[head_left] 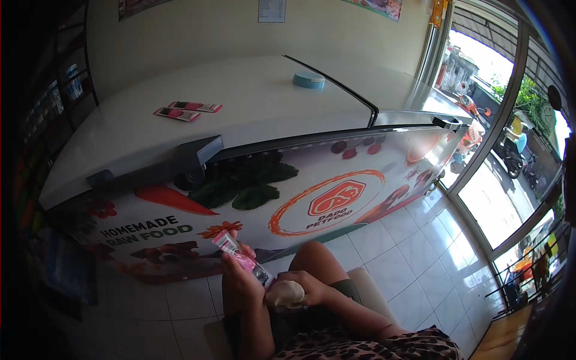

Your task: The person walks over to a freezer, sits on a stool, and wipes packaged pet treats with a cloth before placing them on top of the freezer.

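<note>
My left hand [242, 277] is closed around a slim pink and clear sachet [245, 258], held tilted above my lap. Close to the sachet's lower end, my right hand [307, 286] has its fingers curled against a cream-coloured rounded object [286, 293], whose kind I cannot make out. The right fingertips are partly hidden behind it. On the white chest freezer lid [252, 90] in front of me, two similar pink sachets [196, 107] lie overlapping.
A light-blue round object [309, 80] sits farther back on the lid. Black handles [198, 153] jut from the freezer's front edge. Pale floor tiles [402, 258] extend right to a glass door [486, 162]; dark shelving [54, 102] stands at left.
</note>
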{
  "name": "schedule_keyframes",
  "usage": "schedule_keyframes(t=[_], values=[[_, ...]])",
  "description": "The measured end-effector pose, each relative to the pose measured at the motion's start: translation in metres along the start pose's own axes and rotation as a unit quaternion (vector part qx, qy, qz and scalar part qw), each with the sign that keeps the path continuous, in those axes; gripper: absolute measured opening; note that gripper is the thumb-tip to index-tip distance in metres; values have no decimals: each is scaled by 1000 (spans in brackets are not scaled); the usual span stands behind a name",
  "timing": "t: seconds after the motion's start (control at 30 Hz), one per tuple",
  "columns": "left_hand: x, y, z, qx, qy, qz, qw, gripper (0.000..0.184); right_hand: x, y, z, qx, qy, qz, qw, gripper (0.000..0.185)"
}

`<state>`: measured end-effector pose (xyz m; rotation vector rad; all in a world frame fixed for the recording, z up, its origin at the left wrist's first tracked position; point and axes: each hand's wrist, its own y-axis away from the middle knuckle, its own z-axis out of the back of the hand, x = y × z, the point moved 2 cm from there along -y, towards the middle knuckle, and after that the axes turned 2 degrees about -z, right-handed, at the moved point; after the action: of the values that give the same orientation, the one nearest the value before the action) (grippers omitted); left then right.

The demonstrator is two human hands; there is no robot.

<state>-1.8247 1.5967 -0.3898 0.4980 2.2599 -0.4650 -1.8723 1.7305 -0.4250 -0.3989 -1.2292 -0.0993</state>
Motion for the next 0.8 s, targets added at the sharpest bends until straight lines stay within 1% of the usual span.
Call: schedule_keyframes(t=[0.03,0.07,0.1,0.13,0.17,0.2,0.23,0.27,0.3,0.33,0.37,0.4,0.43,0.47,0.5,0.57,0.6,0.63,0.67,0.7,0.73,0.77,0.8], values=[[-9,0,-1,-79,15,1,997,39,-11,6,8,72,81,-54,993,43],[-11,-2,3,-80,14,1,997,39,-9,12,17,72,81,-54,993,43],[-13,-5,8,-14,-13,25,1000,38,-4,16,31,-13,3,2,1000,42],[-14,-6,9,52,-40,49,997,38,0,16,42,-98,-74,58,991,40],[-14,-2,1,58,-75,82,992,36,8,12,44,-97,-74,57,991,40],[-9,4,-4,57,-75,82,992,36,19,9,46,-139,-44,67,987,37],[2,10,-8,88,-67,151,982,37,26,6,46,-180,-14,78,980,34],[16,17,-14,118,-58,216,967,39,24,1,40,-179,-13,80,981,34],[32,29,-23,179,46,197,963,42,22,-5,32,-254,78,102,959,29],[41,36,-25,207,98,181,956,43,22,-8,29,-325,167,123,923,25],[44,42,-30,236,151,168,945,44,25,-13,34,-321,167,127,923,25],[27,44,-41,327,-18,59,943,47,29,-20,47,-397,51,121,908,25],[23,47,-40,367,-108,9,924,49,32,-26,57,-466,-68,110,875,24],[19,49,-39,399,-194,-47,895,51,33,-28,62,-527,-188,93,824,24],[26,53,-28,393,-177,54,901,53,42,-29,61,-525,-192,91,824,24],[38,50,-23,384,-160,148,897,56,60,-37,56,-395,-286,94,868,27],[39,47,-23,254,-112,50,959,58,55,-39,48,-378,-190,61,904,28],[38,45,-20,116,-59,-49,990,60,43,-37,36,-316,51,123,939,33],[36,35,-11,110,33,-25,993,61,40,-35,17,-225,-15,101,969,42],[30,21,3,103,125,-1,987,63,17,-29,-1,-203,-30,98,974,47],[24,8,13,113,127,-24,985,66,9,-21,-6,-200,-31,98,974,47],[19,-2,19,124,127,-46,983,68,2,-14,-11,-133,-40,49,989,45],[3,-6,11,121,126,-48,983,68,-3,-9,-12,-65,-49,1,997,43]])
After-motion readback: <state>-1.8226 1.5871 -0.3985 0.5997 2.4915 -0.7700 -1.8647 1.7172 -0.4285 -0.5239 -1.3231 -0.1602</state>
